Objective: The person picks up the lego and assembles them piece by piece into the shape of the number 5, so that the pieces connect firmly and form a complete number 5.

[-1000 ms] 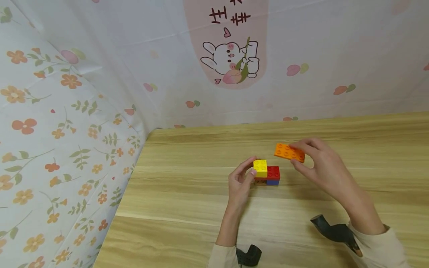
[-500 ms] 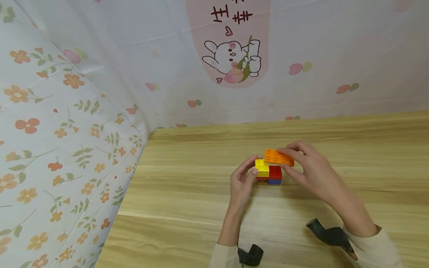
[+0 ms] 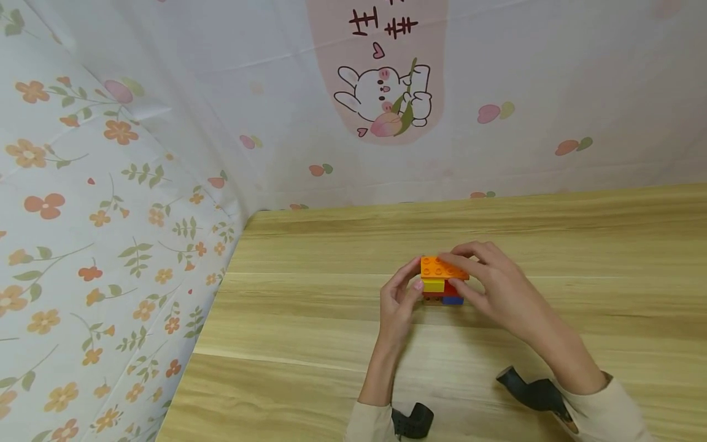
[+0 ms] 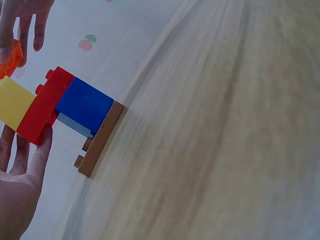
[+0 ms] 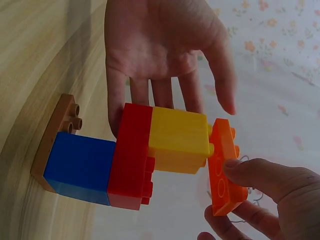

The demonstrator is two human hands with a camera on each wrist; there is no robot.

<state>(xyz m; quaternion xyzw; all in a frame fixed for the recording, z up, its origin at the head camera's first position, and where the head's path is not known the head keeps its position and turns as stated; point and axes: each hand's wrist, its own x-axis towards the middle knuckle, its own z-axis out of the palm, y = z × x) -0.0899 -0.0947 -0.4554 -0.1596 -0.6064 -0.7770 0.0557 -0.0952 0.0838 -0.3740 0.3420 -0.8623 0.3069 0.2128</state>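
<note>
A toy-brick stack stands on the table: a brown flat brick [image 5: 52, 142] at the bottom, a blue brick [image 5: 80, 165] on it, a red brick [image 5: 131, 155] above, then a yellow brick [image 5: 179, 134] on the overhanging left end of the red. My left hand [image 3: 399, 301] cups that left end, thumb at the yellow brick's near edge, fingers behind and against the red one. Between thumb and fingers, my right hand [image 3: 499, 291] pinches an orange flat building brick [image 3: 436, 267], held right at the yellow brick's studs and reaching over the red brick's bare studs.
Wood-grain table [image 3: 309, 319] lies around the stack. A white printed cloth [image 3: 265, 92] hangs behind it, and a flowered cloth [image 3: 110, 245] on the left. Black wrist mounts [image 3: 536, 393] stick out from both beige sleeves.
The right hand has brought the orange brick left and down, from the right of the stack to above the yellow brick. The left hand has stayed at the stack.
</note>
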